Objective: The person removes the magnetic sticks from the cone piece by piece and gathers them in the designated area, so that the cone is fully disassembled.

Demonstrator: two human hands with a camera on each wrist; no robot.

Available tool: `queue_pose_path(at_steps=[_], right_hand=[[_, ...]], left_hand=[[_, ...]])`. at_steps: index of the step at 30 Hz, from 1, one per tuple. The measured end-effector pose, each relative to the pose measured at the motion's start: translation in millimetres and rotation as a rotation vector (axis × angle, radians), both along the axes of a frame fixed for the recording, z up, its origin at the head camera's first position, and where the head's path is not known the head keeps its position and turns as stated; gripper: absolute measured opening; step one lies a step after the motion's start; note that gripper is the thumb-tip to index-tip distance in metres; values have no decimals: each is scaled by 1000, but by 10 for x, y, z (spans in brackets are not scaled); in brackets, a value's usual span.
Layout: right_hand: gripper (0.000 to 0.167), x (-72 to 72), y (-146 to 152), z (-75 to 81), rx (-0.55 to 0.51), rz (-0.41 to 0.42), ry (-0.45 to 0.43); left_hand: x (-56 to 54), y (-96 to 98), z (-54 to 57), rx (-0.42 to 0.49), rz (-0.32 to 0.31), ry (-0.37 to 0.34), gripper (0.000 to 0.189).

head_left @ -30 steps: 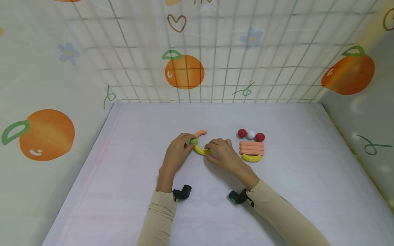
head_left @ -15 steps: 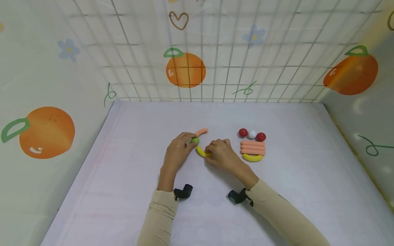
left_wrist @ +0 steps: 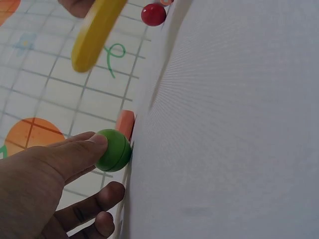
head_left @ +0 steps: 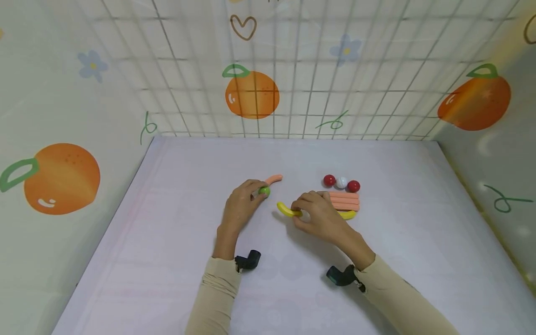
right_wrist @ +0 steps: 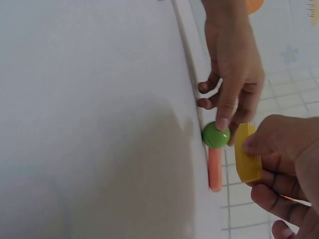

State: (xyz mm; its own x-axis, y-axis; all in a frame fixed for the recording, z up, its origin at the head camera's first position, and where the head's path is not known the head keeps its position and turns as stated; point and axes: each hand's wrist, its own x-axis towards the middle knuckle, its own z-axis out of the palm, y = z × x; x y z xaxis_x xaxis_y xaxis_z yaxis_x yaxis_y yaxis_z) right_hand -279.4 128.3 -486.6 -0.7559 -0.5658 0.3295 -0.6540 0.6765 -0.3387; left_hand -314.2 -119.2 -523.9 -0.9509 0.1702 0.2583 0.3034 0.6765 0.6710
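Note:
My left hand (head_left: 240, 208) pinches a green ball (head_left: 264, 191) between thumb and fingers, low at the table. In the left wrist view a fine seam runs round the ball (left_wrist: 117, 152). A curved pink sausage-shaped piece (head_left: 274, 178) lies just behind the ball, partly hidden by the hand. My right hand (head_left: 321, 217) grips one end of a small yellow toy banana (head_left: 286, 209). The banana is held above the table, its shadow falling to the side. In the right wrist view the thumb presses on the banana (right_wrist: 245, 164).
On the right lies a row of several pink sausage-shaped pieces (head_left: 346, 201), partly behind my right hand. A second toy banana (head_left: 349, 215) sits along their front. Behind them are a red ball (head_left: 329, 180), a white ball (head_left: 341, 182) and another red ball (head_left: 353, 186). The pale table (head_left: 167, 232) meets patterned walls.
My right hand has taken hold of the banana beside the green ball, lifted it and moved it right, away from the ball. The left hand has stayed on the green ball.

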Motion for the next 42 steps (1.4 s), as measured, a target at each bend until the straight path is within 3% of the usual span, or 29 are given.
queue_pose_path(at_steps=[8,16,22,42], right_hand=[[15,87,278,76,-22,-6,30],[13,82,468,121,-3,13,79],[15,131,610,135,-7,16,113],[21,271,1025,32,-14,-25,129]], left_hand=[[29,-3,15,31,-5,-48,26],[24,-40,-14,25,-1,-8,27],[47,-30,-30,47,-8,-41,26],[19,4,-6,49,-11,-37,24]])
